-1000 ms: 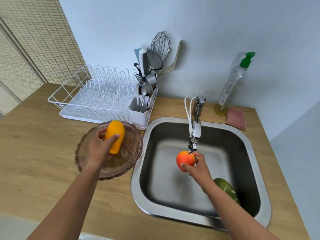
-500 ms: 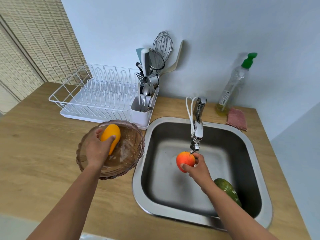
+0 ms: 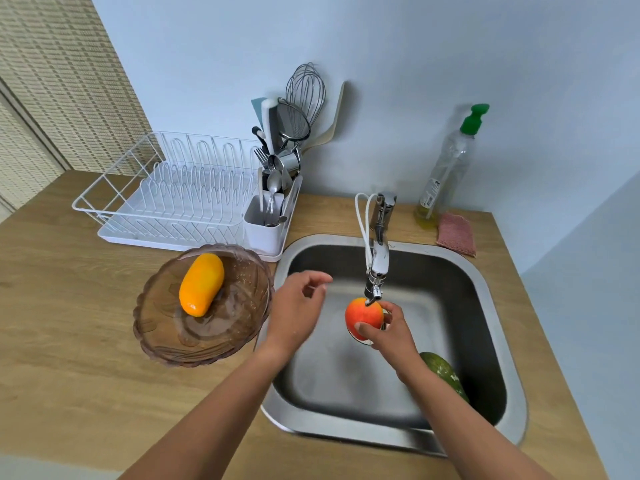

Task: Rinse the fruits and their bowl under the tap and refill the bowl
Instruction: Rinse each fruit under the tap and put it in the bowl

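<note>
Rinsing a red-orange round fruit (image 3: 363, 317) under the chrome tap (image 3: 377, 261).
Right hand (image 3: 391, 332) grips the fruit; left hand (image 3: 294, 313) empty, fingers loosely spread.

sink (image 3: 485, 306) centre open, tap (image 3: 377, 261) overhead

A white wire dish rack (image 3: 173, 192) on its white plastic tray stands on the wooden counter (image 3: 62, 341), beyond the left hand. At the rack's right end a white cutlery caddy (image 3: 265, 225) holds spoons, forks and a steel whisk (image 3: 306, 90). Beyond the right hand, a clear soap bottle with a green pump (image 3: 446, 168) stands beside a pink scouring cloth (image 3: 456, 233).
</note>
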The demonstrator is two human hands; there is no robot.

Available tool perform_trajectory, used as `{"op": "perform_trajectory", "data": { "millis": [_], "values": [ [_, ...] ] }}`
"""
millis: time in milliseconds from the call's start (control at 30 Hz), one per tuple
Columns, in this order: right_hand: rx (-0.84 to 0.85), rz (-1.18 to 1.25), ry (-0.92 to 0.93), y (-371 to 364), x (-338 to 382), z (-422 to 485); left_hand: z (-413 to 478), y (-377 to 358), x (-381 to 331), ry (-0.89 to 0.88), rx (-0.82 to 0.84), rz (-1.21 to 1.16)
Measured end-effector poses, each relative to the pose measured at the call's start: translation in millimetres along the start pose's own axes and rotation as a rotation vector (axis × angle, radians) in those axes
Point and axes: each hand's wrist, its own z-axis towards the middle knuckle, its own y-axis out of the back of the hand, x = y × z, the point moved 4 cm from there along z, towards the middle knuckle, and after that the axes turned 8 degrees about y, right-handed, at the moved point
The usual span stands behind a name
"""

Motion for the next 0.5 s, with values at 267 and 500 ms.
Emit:
{"op": "perform_trajectory", "data": {
  "millis": [267,500],
  "values": [
    [0.014,0.104,-0.019,7.7,-0.7,-8.6,-9.3,-74.9,46.2,0.757,0.518,-0.266],
    [0.047,0.148,-0.014,11.6,2.5,-9.6,-8.6,-88.1,54.0,0.902,0.557,-0.613]
  ]
}}
